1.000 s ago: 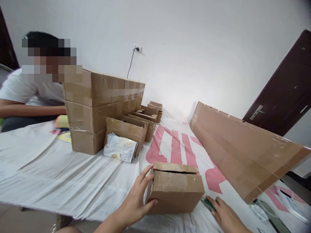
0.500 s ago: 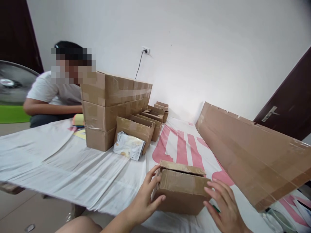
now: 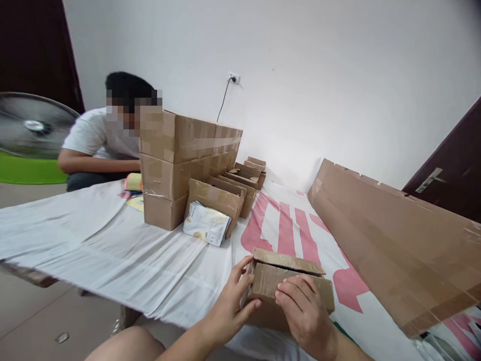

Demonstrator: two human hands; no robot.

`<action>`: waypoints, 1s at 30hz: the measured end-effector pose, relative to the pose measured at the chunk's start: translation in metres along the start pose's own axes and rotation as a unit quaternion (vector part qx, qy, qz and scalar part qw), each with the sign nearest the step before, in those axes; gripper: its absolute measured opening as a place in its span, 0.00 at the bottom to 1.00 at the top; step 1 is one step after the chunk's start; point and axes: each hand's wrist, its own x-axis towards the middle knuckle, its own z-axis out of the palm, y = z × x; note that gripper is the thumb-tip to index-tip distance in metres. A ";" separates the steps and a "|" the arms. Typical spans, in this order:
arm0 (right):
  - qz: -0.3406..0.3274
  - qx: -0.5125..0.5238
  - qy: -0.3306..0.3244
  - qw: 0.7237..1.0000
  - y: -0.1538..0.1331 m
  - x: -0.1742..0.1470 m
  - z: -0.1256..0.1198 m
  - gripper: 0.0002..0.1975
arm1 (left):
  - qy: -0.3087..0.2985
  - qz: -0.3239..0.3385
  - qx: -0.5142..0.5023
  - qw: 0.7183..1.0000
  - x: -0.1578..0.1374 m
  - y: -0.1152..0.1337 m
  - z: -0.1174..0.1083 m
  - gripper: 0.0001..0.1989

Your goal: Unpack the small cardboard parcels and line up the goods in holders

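Note:
A small cardboard box (image 3: 313,291) sits on the cloth close in front of me, its top flaps folded over with a dark gap between them. My left hand (image 3: 235,296) holds its left end, fingers along the side and thumb at the front. Across the top front edge lies my right hand (image 3: 302,306), its fingers bent together on the flap; its thumb is mostly hidden. Further off to the left, a stack of printed white packets (image 3: 207,223) leans on an open cardboard box (image 3: 218,196).
Taped cardboard boxes (image 3: 161,175) are stacked to the left, with several open boxes (image 3: 246,175) beside them. A person (image 3: 93,135) crouches behind the stack near a fan (image 3: 35,125). A long cardboard panel (image 3: 379,235) stands along the right of the cloth-covered table (image 3: 112,250).
My right hand has moved left from beside the box's right end onto its top front edge. My left hand stays at the left end. The view has shifted slightly.

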 end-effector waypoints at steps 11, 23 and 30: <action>0.151 0.049 0.015 0.987 0.014 0.022 -0.005 0.07 | 0.011 0.022 0.005 1.000 0.002 0.003 0.004 0.11; 0.495 0.342 0.106 0.791 0.061 0.018 -0.016 0.15 | 0.029 0.033 0.037 0.998 -0.001 0.006 0.003 0.07; 0.497 0.185 0.186 0.827 0.083 -0.072 -0.072 0.15 | 0.047 0.120 0.040 0.991 -0.004 0.011 0.004 0.15</action>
